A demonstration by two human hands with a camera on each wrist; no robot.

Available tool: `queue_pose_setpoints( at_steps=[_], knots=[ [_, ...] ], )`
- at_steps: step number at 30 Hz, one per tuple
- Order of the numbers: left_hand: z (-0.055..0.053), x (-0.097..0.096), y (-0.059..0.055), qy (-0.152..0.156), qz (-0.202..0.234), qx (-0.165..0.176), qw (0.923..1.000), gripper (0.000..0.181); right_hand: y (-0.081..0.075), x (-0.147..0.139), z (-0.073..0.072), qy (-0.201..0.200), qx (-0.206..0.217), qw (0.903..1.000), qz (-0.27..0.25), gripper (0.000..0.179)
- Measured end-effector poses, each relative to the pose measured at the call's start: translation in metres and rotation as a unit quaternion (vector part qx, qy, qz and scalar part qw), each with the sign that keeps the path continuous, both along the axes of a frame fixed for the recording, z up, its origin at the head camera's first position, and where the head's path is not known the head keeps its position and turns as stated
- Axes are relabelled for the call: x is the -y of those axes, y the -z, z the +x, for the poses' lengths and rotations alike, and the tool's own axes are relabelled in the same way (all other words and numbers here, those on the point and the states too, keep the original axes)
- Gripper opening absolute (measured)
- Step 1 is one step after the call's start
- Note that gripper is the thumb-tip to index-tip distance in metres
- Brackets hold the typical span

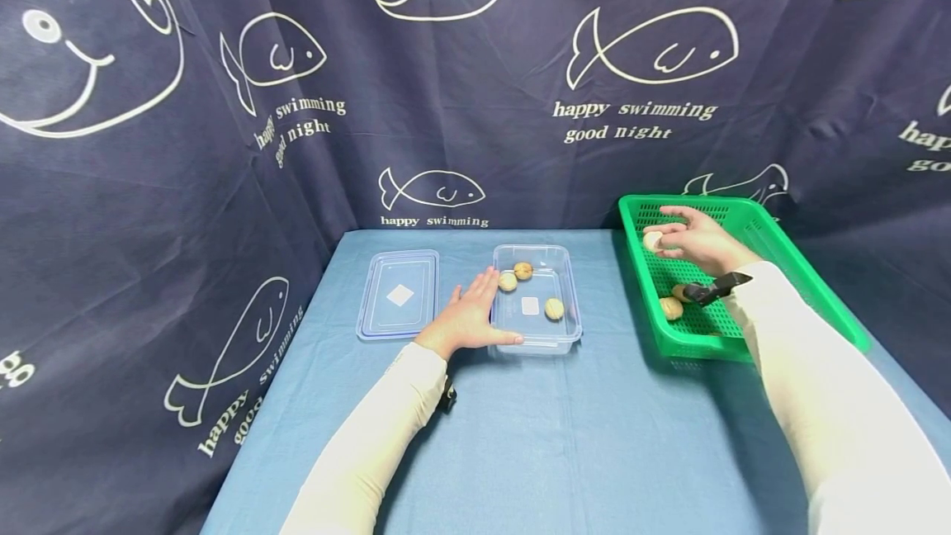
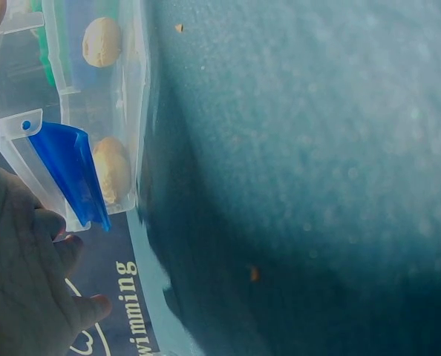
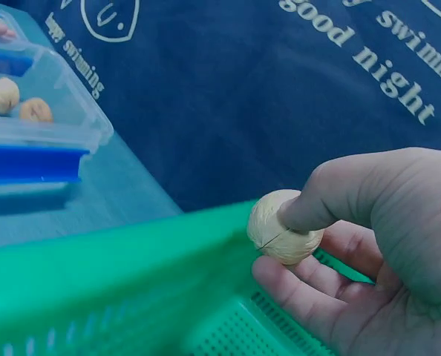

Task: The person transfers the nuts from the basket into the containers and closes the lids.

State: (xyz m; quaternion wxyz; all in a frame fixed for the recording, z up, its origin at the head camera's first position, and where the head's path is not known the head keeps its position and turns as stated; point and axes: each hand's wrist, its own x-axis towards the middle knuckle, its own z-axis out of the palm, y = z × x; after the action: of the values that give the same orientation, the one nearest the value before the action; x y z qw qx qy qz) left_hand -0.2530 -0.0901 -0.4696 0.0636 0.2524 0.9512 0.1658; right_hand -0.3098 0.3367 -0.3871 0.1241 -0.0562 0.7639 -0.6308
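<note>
My right hand (image 1: pixel 702 242) pinches a walnut (image 3: pixel 280 226) between thumb and fingers, over the left side of the green basket (image 1: pixel 687 345). Lower in that basket lie more walnuts (image 1: pixel 671 308), partly hidden by the wrist strap. With fingers spread straight, my left hand (image 1: pixel 471 316) rests against the left side of a clear plastic box (image 1: pixel 537 345), its thumb along the near rim. Inside the box are three walnuts: one at the back (image 1: pixel 523 271), one near the fingertips (image 1: pixel 508 281) and one at the right (image 1: pixel 554 309). Blue clip flaps (image 2: pixel 72 167) hang on the box's sides.
A clear lid with a blue edge (image 1: pixel 371 295) lies flat left of the box. Blue cloth (image 1: pixel 550 444) covers the table. A dark curtain with fish drawings (image 1: pixel 475 122) stands behind and beside it. Small brown crumbs (image 2: pixel 254 274) dot the cloth.
</note>
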Motion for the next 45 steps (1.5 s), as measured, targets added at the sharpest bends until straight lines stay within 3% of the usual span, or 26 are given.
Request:
queue_pose_setpoints(
  at_steps=[5,19,45],
  knots=[
    [0.000,0.000,0.000,0.000,0.000,0.000,1.0000,0.130,-0.003,0.014,0.000,0.007,-0.007,0.9999,0.012,0.082],
    [0.000,-0.001,-0.001,-0.004,0.008,0.005,0.9999,0.130,-0.009,0.047,-0.002,0.013,-0.003,0.9998,-0.013,0.080],
    [0.002,-0.001,-0.004,-0.004,0.007,0.008,0.9999,0.129,-0.002,0.107,-0.007,-0.010,0.006,0.9995,-0.028,0.077]
  ],
)
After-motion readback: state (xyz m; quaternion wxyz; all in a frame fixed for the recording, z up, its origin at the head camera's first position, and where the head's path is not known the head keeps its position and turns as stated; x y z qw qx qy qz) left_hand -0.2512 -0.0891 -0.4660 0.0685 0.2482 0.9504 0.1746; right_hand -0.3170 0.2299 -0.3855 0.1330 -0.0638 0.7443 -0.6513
